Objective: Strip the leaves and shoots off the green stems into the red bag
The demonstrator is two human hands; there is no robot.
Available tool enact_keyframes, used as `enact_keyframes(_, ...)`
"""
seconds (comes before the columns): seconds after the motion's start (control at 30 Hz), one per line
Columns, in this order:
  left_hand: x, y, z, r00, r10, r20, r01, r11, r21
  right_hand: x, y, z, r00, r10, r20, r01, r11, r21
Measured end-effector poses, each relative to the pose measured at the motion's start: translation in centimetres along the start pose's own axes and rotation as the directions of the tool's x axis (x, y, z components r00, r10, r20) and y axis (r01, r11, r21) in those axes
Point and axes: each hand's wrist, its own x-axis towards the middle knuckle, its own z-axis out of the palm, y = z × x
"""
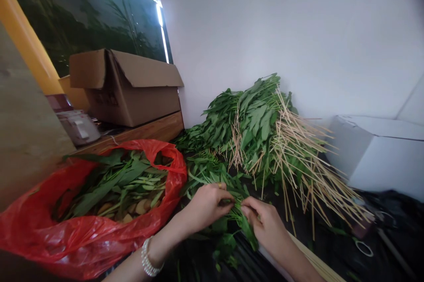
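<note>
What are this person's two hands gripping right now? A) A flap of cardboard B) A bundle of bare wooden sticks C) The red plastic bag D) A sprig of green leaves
D. The left hand and right hand both close at the fingertips on a sprig of green leaves.

A hand could go over the big leaf pile (255, 127) up to the white wall (298, 30) behind it. The red bag (66, 238) stands in the way on its left, and the long sticks (308, 176) and white box (374, 154) block its right.
</note>
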Motion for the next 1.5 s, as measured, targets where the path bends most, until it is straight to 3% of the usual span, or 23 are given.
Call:
enact_keyframes(0.2, -0.4, 0.0, 0.8, 0.996, -0.044, -0.072, 0.041, 0.998, -0.040, -0.1, -0.1, 0.2, 1.000, 0.007, 0.012, -0.008, 0.999, 0.040)
enact_keyframes(0.37, 0.0, 0.2, 2.4, 0.958, -0.205, -0.201, 0.138, 0.943, -0.303, -0.1, -0.5, 0.1, 0.999, -0.023, -0.024, 0.023, 0.999, 0.029)
enact_keyframes(0.47, 0.6, -0.6, 2.1, 0.902, -0.383, -0.199, 0.210, 0.792, -0.573, -0.1, -0.5, -0.3, 0.997, -0.027, -0.071, 0.029, 0.999, 0.030)
enact_keyframes(0.6, 1.2, -2.5, -0.3, 0.728, -0.668, -0.154, 0.224, 0.445, -0.867, -0.2, 0.0, -0.7, 0.990, -0.038, -0.137, 0.039, 0.999, 0.008)
enact_keyframes(0.63, 1.2, -2.8, -0.9, 0.711, -0.691, -0.129, 0.211, 0.385, -0.899, -0.2, 0.1, -0.6, 0.988, -0.057, -0.143, 0.058, 0.998, 0.002)
enact_keyframes(0.7, 1.3, -2.8, -1.4, 0.746, -0.665, -0.046, 0.221, 0.311, -0.924, -0.2, 0.2, -0.2, 0.986, -0.110, -0.127, 0.108, 0.994, -0.026)
enact_keyframes(0.77, 1.2, -2.1, -0.9, 0.812, -0.582, 0.041, 0.272, 0.316, -0.909, -0.3, 0.3, 0.3, 0.982, -0.167, -0.093, 0.159, 0.983, -0.087)
enact_keyframes(0.93, 0.5, 0.3, 2.8, 0.924, -0.378, 0.061, 0.295, 0.601, -0.743, -0.5, 0.3, 1.0, 0.959, -0.273, -0.072, 0.249, 0.938, -0.239)
enact_keyframes(1.0, 0.4, 0.8, 4.1, 0.933, -0.353, 0.065, 0.285, 0.620, -0.731, -0.5, 0.3, 0.9, 0.950, -0.289, -0.115, 0.247, 0.926, -0.285)
enact_keyframes(1.07, 0.3, 0.8, 4.7, 0.916, -0.383, 0.119, 0.317, 0.512, -0.798, -0.5, 0.3, 0.7, 0.941, -0.284, -0.183, 0.217, 0.924, -0.316)
enact_keyframes(1.17, 0.3, -0.3, 3.7, 0.867, -0.429, 0.254, 0.349, 0.158, -0.924, -0.4, 0.6, 0.6, 0.950, -0.203, -0.236, 0.118, 0.936, -0.330)
enact_keyframes(1.23, 0.1, -1.4, 2.1, 0.852, -0.435, 0.292, 0.283, -0.087, -0.955, -0.3, 1.0, 0.8, 0.974, -0.117, -0.195, 0.034, 0.923, -0.384)
enact_keyframes(1.3, -0.2, -2.4, 0.5, 0.846, -0.452, 0.283, 0.173, -0.268, -0.948, -0.2, 1.5, 1.1, 0.991, -0.043, -0.129, -0.023, 0.883, -0.468)
enact_keyframes(1.4, -0.9, -3.4, -1.3, 0.846, -0.458, 0.273, 0.068, -0.415, -0.907, -0.1, 2.0, 1.7, 0.997, 0.019, -0.069, -0.055, 0.825, -0.563)
enact_keyframes(1.5, -1.5, -3.6, -1.9, 0.848, -0.459, 0.267, 0.053, -0.428, -0.902, 0.0, 2.3, 2.1, 0.998, 0.011, -0.067, -0.045, 0.840, -0.540)
